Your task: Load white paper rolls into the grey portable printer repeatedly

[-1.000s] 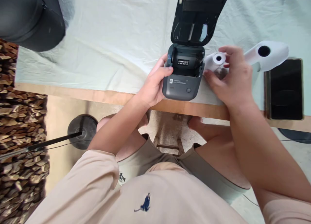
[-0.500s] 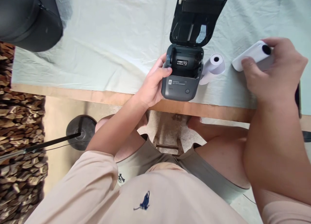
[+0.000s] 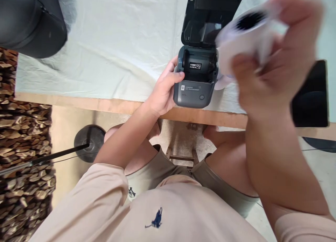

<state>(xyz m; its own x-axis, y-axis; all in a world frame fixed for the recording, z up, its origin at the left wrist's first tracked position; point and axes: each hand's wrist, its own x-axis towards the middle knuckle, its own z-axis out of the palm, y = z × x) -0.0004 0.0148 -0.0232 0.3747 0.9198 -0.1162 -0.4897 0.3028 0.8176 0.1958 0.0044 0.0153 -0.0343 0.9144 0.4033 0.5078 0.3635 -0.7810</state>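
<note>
A small dark label printer (image 3: pixel 193 91) is gripped along its left side by my left hand (image 3: pixel 168 84), the thumb on its rim. Its lid (image 3: pixel 207 21) is flipped up, and the paper bay (image 3: pixel 201 68) shows a small printed sticker and no roll. My right hand (image 3: pixel 283 60) is closed around a white paper roll (image 3: pixel 237 47) with a black core, raised close to the printer's right side and blurred by motion. Behind that roll, mostly hidden, a second white paper roll (image 3: pixel 223 82) lies against the printer.
A pale cloth (image 3: pixel 118 42) covers the table, whose wooden edge (image 3: pixel 118 105) runs in front of me. A black bag (image 3: pixel 31 25) stands at the upper left. A dark phone or tablet (image 3: pixel 311 98) lies at the right. Stacked firewood (image 3: pixel 23 147) and a round stand base (image 3: pixel 89 142) are left below.
My right hand has lifted the held paper roll from the table and brought it left toward the printer. The dark tablet-like device is now uncovered. My left hand keeps its hold.
</note>
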